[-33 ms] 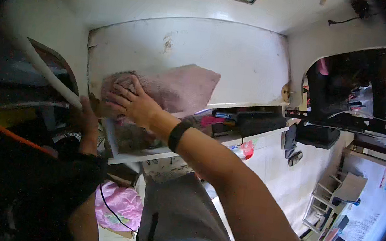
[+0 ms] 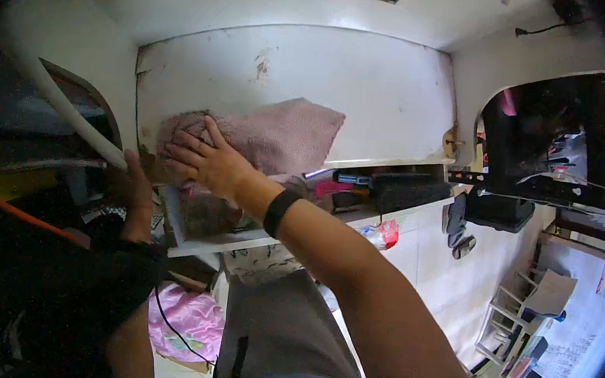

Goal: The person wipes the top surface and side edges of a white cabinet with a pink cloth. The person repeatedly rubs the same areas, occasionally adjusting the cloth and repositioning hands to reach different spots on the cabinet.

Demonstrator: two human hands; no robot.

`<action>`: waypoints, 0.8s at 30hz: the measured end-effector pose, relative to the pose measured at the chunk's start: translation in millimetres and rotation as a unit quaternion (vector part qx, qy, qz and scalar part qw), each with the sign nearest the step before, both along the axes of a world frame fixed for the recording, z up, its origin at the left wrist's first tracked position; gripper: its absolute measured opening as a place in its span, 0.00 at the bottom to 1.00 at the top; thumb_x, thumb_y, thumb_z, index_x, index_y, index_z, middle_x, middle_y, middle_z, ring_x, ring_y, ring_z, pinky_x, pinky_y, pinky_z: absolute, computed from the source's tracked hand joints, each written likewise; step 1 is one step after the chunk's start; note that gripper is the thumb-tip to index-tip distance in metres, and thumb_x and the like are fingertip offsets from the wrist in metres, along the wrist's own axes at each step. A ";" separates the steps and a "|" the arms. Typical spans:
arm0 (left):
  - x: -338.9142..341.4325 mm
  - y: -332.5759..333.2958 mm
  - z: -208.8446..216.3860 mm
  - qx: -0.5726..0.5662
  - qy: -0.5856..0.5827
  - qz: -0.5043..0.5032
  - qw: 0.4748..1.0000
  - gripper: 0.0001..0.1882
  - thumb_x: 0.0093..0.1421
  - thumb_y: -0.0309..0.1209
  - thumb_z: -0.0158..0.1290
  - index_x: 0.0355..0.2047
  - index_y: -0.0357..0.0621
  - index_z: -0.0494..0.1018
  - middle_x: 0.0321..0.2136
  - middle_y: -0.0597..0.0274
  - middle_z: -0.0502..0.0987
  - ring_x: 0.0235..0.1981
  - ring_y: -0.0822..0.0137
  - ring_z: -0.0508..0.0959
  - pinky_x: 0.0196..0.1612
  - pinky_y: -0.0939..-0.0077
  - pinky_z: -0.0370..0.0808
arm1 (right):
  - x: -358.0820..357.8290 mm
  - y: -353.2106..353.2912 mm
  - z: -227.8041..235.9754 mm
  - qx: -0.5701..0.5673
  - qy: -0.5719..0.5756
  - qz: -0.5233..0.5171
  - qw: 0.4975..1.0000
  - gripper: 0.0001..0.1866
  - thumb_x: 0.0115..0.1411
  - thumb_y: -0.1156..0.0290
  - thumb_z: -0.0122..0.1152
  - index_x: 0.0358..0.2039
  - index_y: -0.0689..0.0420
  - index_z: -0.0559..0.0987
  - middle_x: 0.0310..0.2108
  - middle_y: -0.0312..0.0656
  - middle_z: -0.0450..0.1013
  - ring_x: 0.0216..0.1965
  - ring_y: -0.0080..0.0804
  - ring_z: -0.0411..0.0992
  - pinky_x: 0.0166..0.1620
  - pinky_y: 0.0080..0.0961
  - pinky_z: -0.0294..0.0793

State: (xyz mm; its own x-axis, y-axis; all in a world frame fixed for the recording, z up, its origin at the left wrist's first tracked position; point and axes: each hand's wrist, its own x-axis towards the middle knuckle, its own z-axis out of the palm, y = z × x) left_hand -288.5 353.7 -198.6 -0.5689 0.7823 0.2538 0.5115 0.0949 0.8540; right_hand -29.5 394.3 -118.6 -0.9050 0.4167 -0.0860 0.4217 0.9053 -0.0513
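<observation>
Barely any shift since the earlier frame — right hand [image 2: 217, 164] spread flat, unclenched, on pink cloth [image 2: 286, 135] at white desktop's [image 2: 373, 92] near-left edge. Left hand [image 2: 139, 194] — grip cannot be told.

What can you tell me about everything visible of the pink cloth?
The pink cloth looks fuzzy, like towelling. It lies on the white tabletop, near the front edge, rumpled toward its left end, flatter at the right, where a corner shows. The right hand lies on the left part, fingers spread, hiding some.
</observation>
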 end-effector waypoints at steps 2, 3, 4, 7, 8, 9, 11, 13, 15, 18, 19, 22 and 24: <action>6.1 -6.8 5.7 -0.026 0.021 0.002 0.999 0.31 0.64 0.52 0.46 0.51 0.33 0.68 0.44 0.43 0.75 0.44 0.49 0.75 0.45 0.57 0.71 | 14.8 0.4 -11.3 -0.017 0.091 0.006 0.996 0.58 0.38 0.52 0.72 0.68 0.42 0.50 0.71 0.34 0.44 0.72 0.38 0.38 0.68 0.60 0.28; 9.1 -8.3 8.7 -0.051 0.040 0.019 0.998 0.30 0.64 0.51 0.47 0.49 0.33 0.69 0.42 0.42 0.75 0.43 0.48 0.76 0.44 0.57 0.71 | 38.8 -0.5 -14.2 -0.020 0.056 -0.012 0.998 0.54 0.41 0.54 0.70 0.67 0.42 0.53 0.70 0.34 0.46 0.71 0.38 0.40 0.68 0.58 0.29; 11.3 -8.4 11.7 -0.073 0.058 0.040 0.995 0.29 0.63 0.50 0.47 0.47 0.32 0.70 0.41 0.42 0.76 0.42 0.48 0.76 0.43 0.56 0.72 | 70.7 0.0 -13.6 -0.005 0.056 -0.024 0.998 0.49 0.43 0.57 0.69 0.66 0.42 0.56 0.70 0.34 0.47 0.71 0.38 0.42 0.69 0.56 0.31; 13.8 -4.6 21.3 -0.136 0.116 0.106 0.978 0.26 0.63 0.48 0.48 0.42 0.32 0.73 0.37 0.42 0.77 0.38 0.45 0.78 0.41 0.56 0.73 | 177.1 2.2 9.6 0.008 0.080 -0.067 0.994 0.33 0.50 0.65 0.61 0.60 0.43 0.68 0.66 0.34 0.56 0.68 0.39 0.49 0.69 0.49 0.36; 15.4 -4.0 23.3 -0.148 0.124 0.121 0.974 0.25 0.63 0.47 0.48 0.41 0.32 0.73 0.36 0.42 0.78 0.37 0.45 0.78 0.41 0.56 0.73 | 208.3 4.6 19.5 0.024 0.055 -0.107 0.992 0.32 0.49 0.65 0.61 0.59 0.43 0.70 0.65 0.34 0.57 0.67 0.39 0.51 0.69 0.49 0.38; 14.9 -2.2 25.2 -0.122 0.116 0.096 0.981 0.25 0.63 0.47 0.48 0.41 0.32 0.74 0.36 0.41 0.78 0.37 0.44 0.78 0.40 0.56 0.73 | 237.9 3.4 31.3 0.031 -0.001 -0.146 0.989 0.32 0.50 0.62 0.61 0.59 0.40 0.70 0.65 0.33 0.57 0.68 0.38 0.50 0.68 0.52 0.38; 17.4 -4.5 25.9 -0.055 0.076 0.040 0.995 0.25 0.63 0.47 0.48 0.41 0.32 0.74 0.38 0.40 0.77 0.39 0.43 0.77 0.41 0.57 0.74 | 262.7 7.9 40.1 0.055 -0.143 -0.146 0.977 0.35 0.49 0.57 0.61 0.61 0.35 0.66 0.67 0.31 0.53 0.69 0.38 0.48 0.68 0.59 0.36; 19.2 -8.4 25.0 -0.137 0.119 0.099 0.978 0.26 0.63 0.48 0.47 0.42 0.32 0.74 0.38 0.40 0.77 0.40 0.42 0.77 0.42 0.56 0.74 | 246.2 9.7 34.8 -0.034 -0.109 -0.156 0.981 0.38 0.49 0.52 0.61 0.62 0.36 0.63 0.68 0.31 0.52 0.69 0.39 0.47 0.67 0.60 0.34; 18.5 -8.6 23.4 -0.178 0.134 0.119 0.968 0.28 0.63 0.50 0.46 0.44 0.32 0.73 0.39 0.40 0.77 0.41 0.42 0.77 0.43 0.55 0.73 | 183.6 15.8 7.6 0.102 -0.086 0.010 0.991 0.40 0.49 0.47 0.60 0.64 0.38 0.61 0.68 0.32 0.51 0.69 0.40 0.46 0.67 0.63 0.32; 16.2 -6.7 21.6 -0.192 0.131 0.098 0.968 0.31 0.63 0.53 0.45 0.46 0.33 0.72 0.40 0.40 0.77 0.42 0.42 0.76 0.45 0.52 0.72 | 72.3 6.8 -15.5 0.094 0.040 0.031 0.994 0.40 0.51 0.47 0.59 0.64 0.40 0.59 0.68 0.34 0.51 0.69 0.42 0.46 0.66 0.65 0.33; 16.2 -6.5 21.1 -0.195 0.140 0.095 0.966 0.31 0.63 0.53 0.44 0.47 0.33 0.72 0.42 0.40 0.76 0.43 0.42 0.76 0.45 0.51 0.72 | 41.2 4.6 -15.3 0.035 0.021 0.030 0.999 0.40 0.52 0.50 0.58 0.65 0.40 0.59 0.69 0.34 0.49 0.70 0.41 0.44 0.66 0.65 0.32; 15.4 -5.6 21.6 -0.163 0.178 0.088 0.966 0.32 0.63 0.54 0.44 0.48 0.32 0.71 0.45 0.39 0.74 0.45 0.42 0.74 0.46 0.51 0.72 | -33.2 -2.8 -4.2 -0.018 0.067 -0.002 0.998 0.41 0.52 0.56 0.59 0.66 0.41 0.56 0.70 0.34 0.46 0.71 0.41 0.42 0.66 0.66 0.30; 15.2 -7.3 23.1 -0.152 0.146 0.078 0.974 0.32 0.63 0.53 0.44 0.49 0.32 0.70 0.47 0.39 0.72 0.46 0.42 0.73 0.46 0.52 0.71 | -42.3 -6.0 -1.1 -0.015 0.101 -0.009 0.995 0.43 0.51 0.59 0.60 0.67 0.42 0.54 0.70 0.34 0.45 0.71 0.41 0.41 0.66 0.65 0.30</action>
State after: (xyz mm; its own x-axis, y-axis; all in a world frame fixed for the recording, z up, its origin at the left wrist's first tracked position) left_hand -273.3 346.4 -175.5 -0.6256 0.7559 0.1931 0.6877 0.4174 0.5941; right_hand -71.8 388.3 -119.8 -0.8976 0.4326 0.0850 0.4156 0.8946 -0.1641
